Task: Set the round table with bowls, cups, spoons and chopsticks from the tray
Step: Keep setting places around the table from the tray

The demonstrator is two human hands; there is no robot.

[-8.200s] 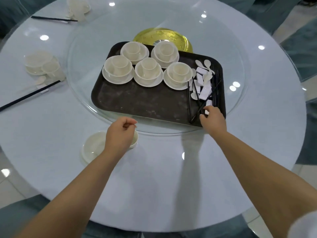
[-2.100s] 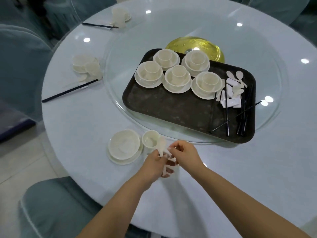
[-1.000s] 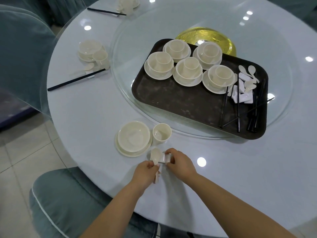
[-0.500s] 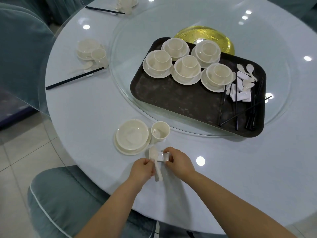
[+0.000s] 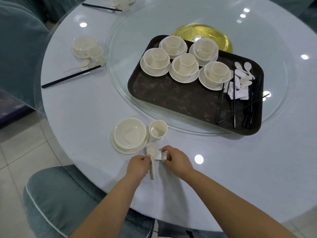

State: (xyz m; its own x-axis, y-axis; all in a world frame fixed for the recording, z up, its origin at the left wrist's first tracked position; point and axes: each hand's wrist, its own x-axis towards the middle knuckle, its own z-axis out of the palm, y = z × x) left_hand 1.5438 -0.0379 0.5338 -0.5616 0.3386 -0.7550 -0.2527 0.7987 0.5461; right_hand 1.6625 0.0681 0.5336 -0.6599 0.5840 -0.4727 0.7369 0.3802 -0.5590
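Observation:
At the near table edge, my left hand (image 5: 138, 166) grips a cream spoon (image 5: 152, 158) lying on the cloth. Beside it my right hand (image 5: 177, 161) holds a small white rest (image 5: 161, 155) against the spoon. Just beyond them stand a cream bowl on its plate (image 5: 129, 134) and a cup (image 5: 157, 130). The dark tray (image 5: 171, 98) on the glass turntable carries several bowl-and-cup sets (image 5: 183, 69), with white rests and spoons (image 5: 240, 83) and black chopsticks (image 5: 247, 109) at its right end.
Two set places lie at the left (image 5: 87, 48) and far left (image 5: 120, 2), each with black chopsticks (image 5: 70, 77). A gold plate (image 5: 205, 34) sits behind the tray. A teal chair (image 5: 60, 200) stands below the table's edge.
Since the earliest frame the bowl and cup were set down, and a spoon and rest came off the tray. In the last second both hands have lowered them onto the cloth below the cup.

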